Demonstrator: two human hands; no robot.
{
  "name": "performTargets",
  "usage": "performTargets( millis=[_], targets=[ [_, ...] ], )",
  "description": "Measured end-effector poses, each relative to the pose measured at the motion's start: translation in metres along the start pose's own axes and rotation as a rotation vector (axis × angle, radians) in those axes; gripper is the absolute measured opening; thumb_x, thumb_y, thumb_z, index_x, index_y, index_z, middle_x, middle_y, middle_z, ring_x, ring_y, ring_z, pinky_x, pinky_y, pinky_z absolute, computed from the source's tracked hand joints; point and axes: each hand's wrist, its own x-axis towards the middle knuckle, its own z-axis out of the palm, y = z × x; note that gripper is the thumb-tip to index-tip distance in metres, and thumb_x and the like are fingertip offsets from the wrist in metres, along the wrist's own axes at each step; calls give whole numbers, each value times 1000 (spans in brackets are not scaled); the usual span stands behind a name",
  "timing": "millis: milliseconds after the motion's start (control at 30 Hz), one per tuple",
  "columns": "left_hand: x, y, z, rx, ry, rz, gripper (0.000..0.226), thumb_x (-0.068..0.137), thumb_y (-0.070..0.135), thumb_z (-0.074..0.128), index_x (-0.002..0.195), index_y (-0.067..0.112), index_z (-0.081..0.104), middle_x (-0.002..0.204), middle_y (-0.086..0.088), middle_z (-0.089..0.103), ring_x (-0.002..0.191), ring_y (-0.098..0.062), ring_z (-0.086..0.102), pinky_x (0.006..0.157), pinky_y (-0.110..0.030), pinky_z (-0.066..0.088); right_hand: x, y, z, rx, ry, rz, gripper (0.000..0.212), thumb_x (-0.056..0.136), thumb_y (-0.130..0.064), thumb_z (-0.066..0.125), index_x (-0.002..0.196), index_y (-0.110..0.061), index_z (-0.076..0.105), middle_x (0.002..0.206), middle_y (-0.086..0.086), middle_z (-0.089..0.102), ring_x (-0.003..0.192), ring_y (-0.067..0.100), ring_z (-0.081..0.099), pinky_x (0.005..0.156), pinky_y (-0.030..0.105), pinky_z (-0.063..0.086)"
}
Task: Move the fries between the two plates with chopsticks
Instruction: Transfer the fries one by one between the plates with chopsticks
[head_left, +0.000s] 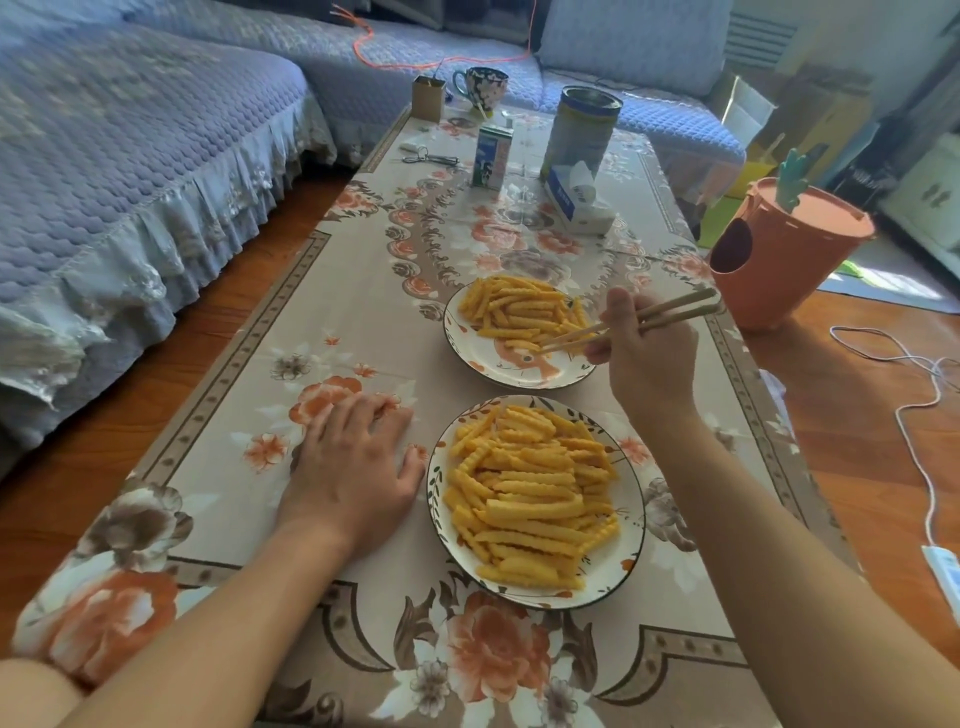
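Observation:
Two white patterned plates stand on the floral tablecloth, one behind the other. The near plate (621, 571) is heaped with crinkle-cut fries (530, 499). The far plate (480, 358) carries a smaller pile of fries (519, 312) on its back half. My right hand (647, 353) grips a pair of wooden chopsticks (670, 312). Their tips reach over the far plate's front part, at the edge of its fries. Whether a fry is pinched between the tips is unclear. My left hand (358, 462) lies flat on the cloth, just left of the near plate.
Farther back on the table stand a tissue pack (576, 200), a tall tin (579, 132), a milk carton (491, 156), a mug (483, 88) and a small box (427, 97). An orange bin (784, 260) sits off the right edge, a sofa (130, 171) to the left.

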Motion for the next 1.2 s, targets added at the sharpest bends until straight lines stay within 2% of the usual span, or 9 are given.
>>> performTargets(
  millis=[133, 267, 367, 500, 667, 800, 867, 1033, 1200],
  targets=[
    [0, 0, -2, 1, -11, -7, 53, 92, 53, 34, 136, 30, 54, 143, -1, 50, 138, -24, 37, 119, -48, 27, -21, -26, -36, 75, -20, 61, 34, 105, -33, 54, 80, -13, 66, 61, 13, 69, 51, 21, 69, 53, 30, 59],
    [0, 2, -4, -4, -23, -15, 50, 96, 52, 38, 138, 29, 53, 144, -3, 49, 138, -26, 36, 119, -49, 26, -41, -47, -90, 118, -63, 82, 36, 106, -28, 54, 80, -6, 65, 54, 7, 65, 46, 24, 66, 47, 31, 58],
    [-1, 5, -5, -3, -19, -20, 46, 98, 47, 46, 139, 27, 53, 145, -5, 49, 139, -28, 36, 119, -50, 25, -58, -50, -121, 70, -141, 87, 38, 106, -23, 52, 80, 2, 62, 52, 14, 62, 42, 22, 64, 42, 26, 53],
    [-2, 6, -4, -5, -21, -26, 47, 99, 47, 45, 140, 27, 53, 146, -7, 49, 140, -29, 36, 119, -50, 25, -75, -32, -136, -47, -254, 97, 38, 106, -26, 53, 78, -1, 64, 57, 19, 65, 48, 29, 66, 49, 35, 56],
    [-2, 7, -4, 0, -10, -27, 47, 100, 46, 48, 142, 26, 54, 148, -6, 49, 140, -28, 36, 119, -49, 25, -81, -13, -134, -99, -349, 82, 34, 103, -36, 56, 76, -19, 68, 60, 12, 70, 54, 32, 70, 60, 51, 59],
    [0, 5, -1, 6, 2, -19, 46, 100, 46, 49, 141, 26, 54, 147, -5, 50, 139, -27, 36, 118, -49, 26, -67, -19, -141, 44, -301, 95, 34, 104, -21, 56, 82, 4, 65, 56, 20, 64, 47, 33, 65, 46, 39, 56],
    [0, 4, 0, 10, 4, -12, 47, 99, 47, 47, 140, 26, 55, 145, -5, 50, 138, -27, 37, 118, -50, 28, -56, -20, -144, 70, -243, 87, 36, 105, -20, 55, 84, 7, 65, 56, 19, 63, 45, 31, 65, 44, 34, 57],
    [0, 4, -1, 9, -1, 0, 56, 93, 53, 36, 137, 26, 57, 140, -3, 53, 134, -26, 41, 115, -50, 33, -18, -7, -111, 152, -140, 122, 32, 106, -21, 55, 82, -3, 66, 52, 6, 64, 48, 26, 67, 49, 35, 60],
    [0, 1, 0, 17, -2, 0, 52, 94, 52, 38, 137, 27, 55, 141, -1, 51, 136, -24, 40, 115, -49, 33, 3, 0, -45, 155, -182, 117, 28, 105, -25, 56, 84, -12, 69, 64, 9, 70, 60, 28, 73, 63, 40, 64]
  ],
)
